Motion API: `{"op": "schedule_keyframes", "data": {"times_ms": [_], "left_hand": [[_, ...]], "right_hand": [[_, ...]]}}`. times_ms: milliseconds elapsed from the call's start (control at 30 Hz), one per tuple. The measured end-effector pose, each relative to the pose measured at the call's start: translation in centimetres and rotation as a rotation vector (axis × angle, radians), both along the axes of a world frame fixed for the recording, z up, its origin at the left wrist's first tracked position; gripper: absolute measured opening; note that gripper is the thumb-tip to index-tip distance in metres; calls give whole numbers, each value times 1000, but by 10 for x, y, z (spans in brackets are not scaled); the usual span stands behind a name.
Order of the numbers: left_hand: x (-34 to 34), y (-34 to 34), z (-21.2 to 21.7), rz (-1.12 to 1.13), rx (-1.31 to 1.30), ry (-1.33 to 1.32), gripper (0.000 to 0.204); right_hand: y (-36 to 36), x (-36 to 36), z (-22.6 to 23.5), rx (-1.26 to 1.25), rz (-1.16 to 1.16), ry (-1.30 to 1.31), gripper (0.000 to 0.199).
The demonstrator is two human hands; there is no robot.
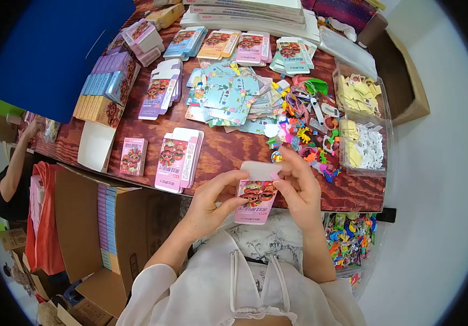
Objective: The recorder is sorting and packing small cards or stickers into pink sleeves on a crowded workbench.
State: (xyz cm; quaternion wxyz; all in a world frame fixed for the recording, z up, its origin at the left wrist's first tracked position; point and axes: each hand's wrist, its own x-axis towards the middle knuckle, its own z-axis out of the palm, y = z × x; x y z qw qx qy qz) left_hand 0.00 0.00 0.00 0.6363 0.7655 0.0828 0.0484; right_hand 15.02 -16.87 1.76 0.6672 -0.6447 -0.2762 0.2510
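A small pink printed carton (253, 213) is held upright in front of my chest, just off the table's front edge. Its pale top flap stands up, unfolded. My left hand (211, 202) grips the carton's left side between thumb and fingers. At the upper right corner, my right hand (302, 191) pinches the carton by the flap, thumb in front. Whether anything is inside the carton cannot be seen. To the left lie a stack of flat pink cartons (175, 162) and one closed pink box (132, 156).
Beyond my hands are a heap of printed cards (228, 95) and a pile of small colourful toys (307, 127). Clear trays (360, 173) stand at right. Filled boxes (100, 87) line the left, above an open cardboard box (81, 231). Another person's arm (13, 168) shows at far left.
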Motion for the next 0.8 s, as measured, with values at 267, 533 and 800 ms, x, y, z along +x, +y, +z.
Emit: {"op": "schedule_keyframes", "data": {"times_ms": [267,533,800], "left_hand": [[4,-17,14,85,-234,12,63],[6,-13,21,35,-179,116,69],[4,-15,15,68,-231,108,70]], "right_hand": [[-6,0,-14,80,102,22,9],[-4,-2,-3,-183,24,100,6],[-6,3,-8,-73,80,130,4]]}}
